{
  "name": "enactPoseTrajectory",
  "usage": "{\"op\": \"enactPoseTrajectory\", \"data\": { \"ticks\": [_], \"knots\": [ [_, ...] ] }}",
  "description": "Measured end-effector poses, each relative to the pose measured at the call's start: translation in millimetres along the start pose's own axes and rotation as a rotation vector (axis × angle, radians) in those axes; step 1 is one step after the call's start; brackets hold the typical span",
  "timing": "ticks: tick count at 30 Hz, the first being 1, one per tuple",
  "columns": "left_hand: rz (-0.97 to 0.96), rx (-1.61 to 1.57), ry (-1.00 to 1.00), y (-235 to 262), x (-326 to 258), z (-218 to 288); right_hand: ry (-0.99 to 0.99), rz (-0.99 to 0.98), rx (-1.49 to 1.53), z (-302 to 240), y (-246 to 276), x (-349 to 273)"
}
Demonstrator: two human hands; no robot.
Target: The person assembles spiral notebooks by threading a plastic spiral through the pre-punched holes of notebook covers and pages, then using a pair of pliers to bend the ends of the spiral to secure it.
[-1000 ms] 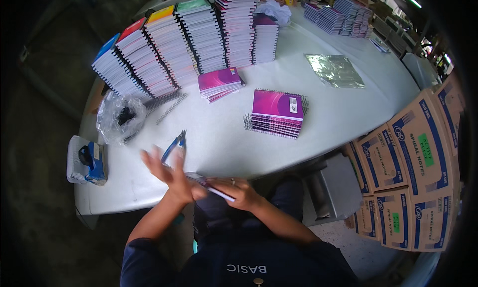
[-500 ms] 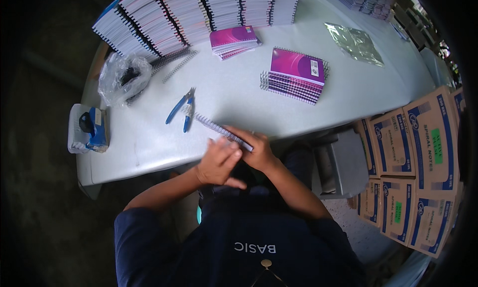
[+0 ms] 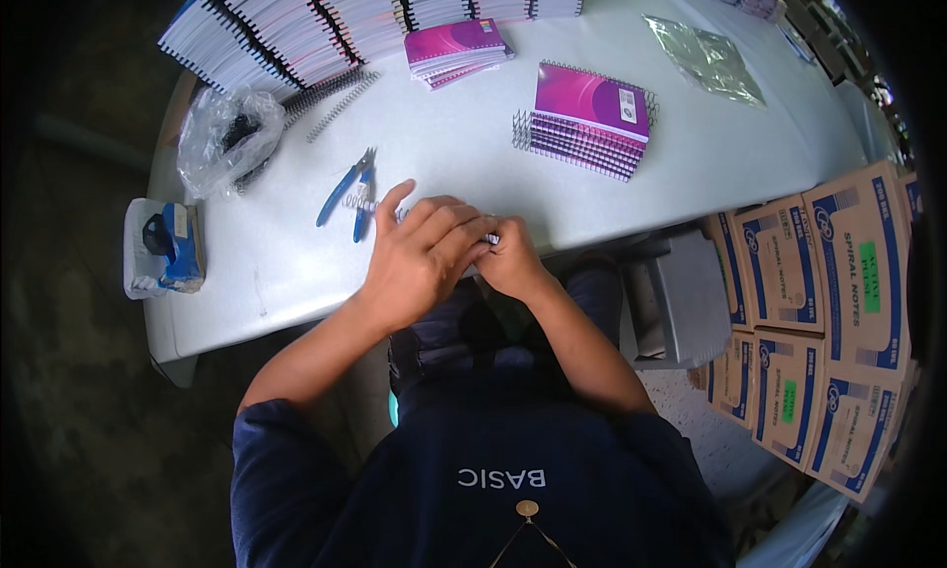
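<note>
White table (image 3: 296, 272) edge carries both hands, now drawn together at centre. Left hand (image 3: 419, 257) curls over right hand (image 3: 508, 262); both pinch a small spiral wire piece (image 3: 490, 239), mostly hidden. Earlier a long strip lay across them. Blue pliers (image 3: 345, 188) lie at 10 o'clock, untouched.

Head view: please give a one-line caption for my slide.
Both hands meet at the white table edge, beside blue pliers and purple spiral notebooks.
</note>
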State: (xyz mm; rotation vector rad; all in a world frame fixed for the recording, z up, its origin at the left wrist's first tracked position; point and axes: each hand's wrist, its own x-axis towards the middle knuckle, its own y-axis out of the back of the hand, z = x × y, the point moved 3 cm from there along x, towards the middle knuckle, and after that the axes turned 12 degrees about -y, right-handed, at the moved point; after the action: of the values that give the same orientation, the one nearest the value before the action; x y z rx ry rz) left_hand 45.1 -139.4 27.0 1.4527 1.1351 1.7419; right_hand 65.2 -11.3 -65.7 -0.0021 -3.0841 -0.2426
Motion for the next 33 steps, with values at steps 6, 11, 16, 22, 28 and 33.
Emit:
{"op": "enactPoseTrajectory", "data": {
  "ticks": [6,11,16,22,28,33],
  "knots": [
    [-0.017,-0.200,0.067,17.3,22.5,-4.5,0.044,0.063,0.181,-23.5,-1.7,1.2],
    [-0.053,-0.168,0.006,12.9,24.2,-6.0,-0.051,0.043,0.107,-12.7,-2.5,3.3],
    [-0.111,-0.025,-0.070,9.8,24.7,-6.8,-0.062,0.050,0.036,-11.2,-2.7,2.7],
    [-0.084,-0.068,-0.014,31.5,50.0,-6.3,-0.063,0.055,0.284,-20.7,8.7,-7.3],
    [0.195,-0.088,0.101,40.9,101.7,-38.2,0.388,0.556,0.022,-95.5,117.0,-5.0],
    [0.534,-0.060,-0.050,-58.1,136.0,-58.3,0.170,0.402,-0.233,-52.0,202.1,18.5]
  ]
}}
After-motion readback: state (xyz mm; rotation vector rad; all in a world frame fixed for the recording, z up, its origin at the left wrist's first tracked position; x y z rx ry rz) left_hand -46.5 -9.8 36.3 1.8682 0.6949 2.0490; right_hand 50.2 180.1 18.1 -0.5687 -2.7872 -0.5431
